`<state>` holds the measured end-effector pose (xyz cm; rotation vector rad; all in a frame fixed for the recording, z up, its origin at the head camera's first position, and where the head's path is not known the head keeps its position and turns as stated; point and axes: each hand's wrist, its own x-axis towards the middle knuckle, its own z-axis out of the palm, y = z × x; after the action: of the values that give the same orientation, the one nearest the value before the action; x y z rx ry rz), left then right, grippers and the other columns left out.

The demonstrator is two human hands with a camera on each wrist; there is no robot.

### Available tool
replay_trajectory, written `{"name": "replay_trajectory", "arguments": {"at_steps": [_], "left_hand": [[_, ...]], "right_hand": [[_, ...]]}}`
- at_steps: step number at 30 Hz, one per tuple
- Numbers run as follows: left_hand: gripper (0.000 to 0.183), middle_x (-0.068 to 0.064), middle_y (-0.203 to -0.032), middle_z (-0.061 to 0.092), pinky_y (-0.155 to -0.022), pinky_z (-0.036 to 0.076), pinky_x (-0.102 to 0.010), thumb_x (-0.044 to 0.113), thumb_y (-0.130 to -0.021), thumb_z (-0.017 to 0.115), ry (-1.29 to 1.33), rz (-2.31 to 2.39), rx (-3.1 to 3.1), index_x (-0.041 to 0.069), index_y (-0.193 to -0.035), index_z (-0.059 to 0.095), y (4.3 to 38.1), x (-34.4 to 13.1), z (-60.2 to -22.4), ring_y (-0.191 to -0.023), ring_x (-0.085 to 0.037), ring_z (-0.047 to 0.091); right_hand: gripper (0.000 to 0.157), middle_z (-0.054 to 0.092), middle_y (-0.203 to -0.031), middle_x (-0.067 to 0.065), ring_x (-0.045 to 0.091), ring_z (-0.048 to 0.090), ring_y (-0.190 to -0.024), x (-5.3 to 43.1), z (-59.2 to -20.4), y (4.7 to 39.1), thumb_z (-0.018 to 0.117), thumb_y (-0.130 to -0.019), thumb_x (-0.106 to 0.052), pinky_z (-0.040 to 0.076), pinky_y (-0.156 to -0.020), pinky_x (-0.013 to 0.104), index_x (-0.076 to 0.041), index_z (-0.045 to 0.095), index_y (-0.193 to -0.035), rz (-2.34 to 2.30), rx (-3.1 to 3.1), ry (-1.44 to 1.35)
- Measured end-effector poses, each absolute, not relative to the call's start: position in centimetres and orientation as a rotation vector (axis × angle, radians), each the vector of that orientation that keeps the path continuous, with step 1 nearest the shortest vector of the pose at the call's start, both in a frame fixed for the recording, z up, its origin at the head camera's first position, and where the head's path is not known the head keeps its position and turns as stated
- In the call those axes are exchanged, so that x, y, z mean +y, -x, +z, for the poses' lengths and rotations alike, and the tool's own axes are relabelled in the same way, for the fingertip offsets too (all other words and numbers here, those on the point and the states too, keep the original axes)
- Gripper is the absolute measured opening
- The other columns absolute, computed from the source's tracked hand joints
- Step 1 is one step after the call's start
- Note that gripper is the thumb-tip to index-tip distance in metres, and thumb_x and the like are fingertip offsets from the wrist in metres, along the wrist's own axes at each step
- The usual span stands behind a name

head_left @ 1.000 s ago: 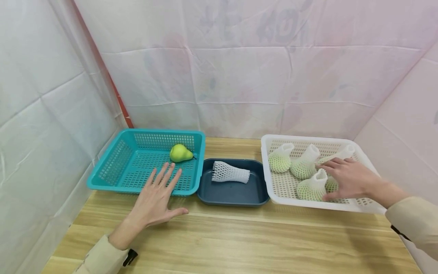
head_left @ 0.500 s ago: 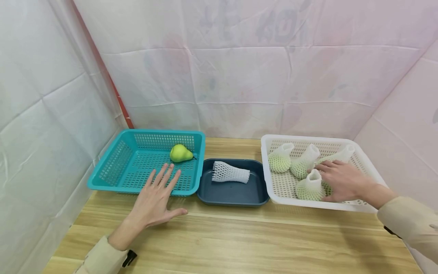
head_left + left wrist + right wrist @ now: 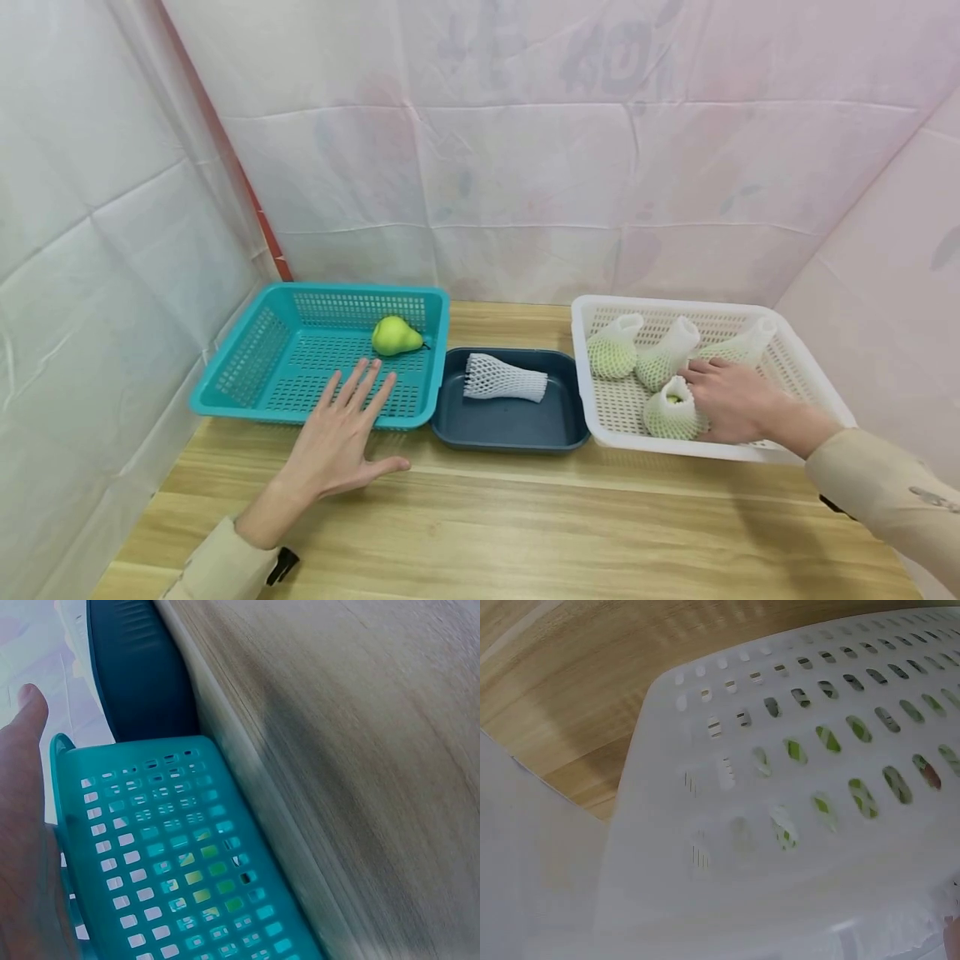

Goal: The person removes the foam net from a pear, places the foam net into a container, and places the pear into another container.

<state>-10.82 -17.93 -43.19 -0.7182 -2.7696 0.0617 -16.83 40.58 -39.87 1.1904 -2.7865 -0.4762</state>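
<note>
White basket (image 3: 637, 442) smooth plastic; tabletop (image 3: 525, 525) grained wood.

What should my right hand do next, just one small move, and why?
Probably close the right hand round the front netted pear and ease it upward. The hand is right beside that pear in the white basket, though any grip is hidden. A bare pear in the teal basket and a loose net sleeve in the dark tray suggest pears get unwrapped.
</note>
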Motion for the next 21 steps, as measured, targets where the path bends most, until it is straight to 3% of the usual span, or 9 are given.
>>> {"name": "replay_trajectory", "arguments": {"at_steps": [9, 16, 21], "left_hand": [[0.122, -0.017, -0.174, 0.030, -0.129, 0.030, -0.062, 0.098, -0.080, 0.042, 0.719, 0.069, -2.764, 0.012, -0.166, 0.033, 10.7, -18.0, -43.1, -0.162, -0.037, 0.029], [0.122, -0.016, -0.174, 0.030, -0.129, 0.030, -0.062, 0.099, -0.081, 0.039, 0.719, 0.069, -2.753, 0.012, -0.166, 0.034, 10.7, -18.0, -43.1, -0.162, -0.037, 0.030], [0.122, -0.017, -0.174, 0.031, -0.128, 0.030, -0.062, 0.100, -0.081, 0.037, 0.719, 0.059, -2.751, 0.012, -0.165, 0.036, 10.6, -18.0, -42.9, -0.162, -0.037, 0.030]], "right_hand": [[0.063, 0.075, -0.111, 0.012, 0.038, 0.068, -0.110, 40.2, -40.0, 16.6, 0.091, -0.066, -0.058, 0.057, -0.094, 0.059, -0.010, 0.076, -0.105, -0.450, -2.810, -1.182], [0.076, 0.074, -0.116, 0.016, 0.039, 0.069, -0.111, 40.0, -39.6, 16.6, 0.091, -0.064, -0.061, 0.057, -0.094, 0.059, -0.002, 0.074, -0.110, -0.462, -2.806, -1.151], [0.068, 0.073, -0.110, 0.013, 0.038, 0.068, -0.108, 40.0, -38.9, 16.5, 0.091, -0.060, -0.062, 0.057, -0.091, 0.059, -0.011, 0.072, -0.101, -0.403, -2.762, -1.111]]}}
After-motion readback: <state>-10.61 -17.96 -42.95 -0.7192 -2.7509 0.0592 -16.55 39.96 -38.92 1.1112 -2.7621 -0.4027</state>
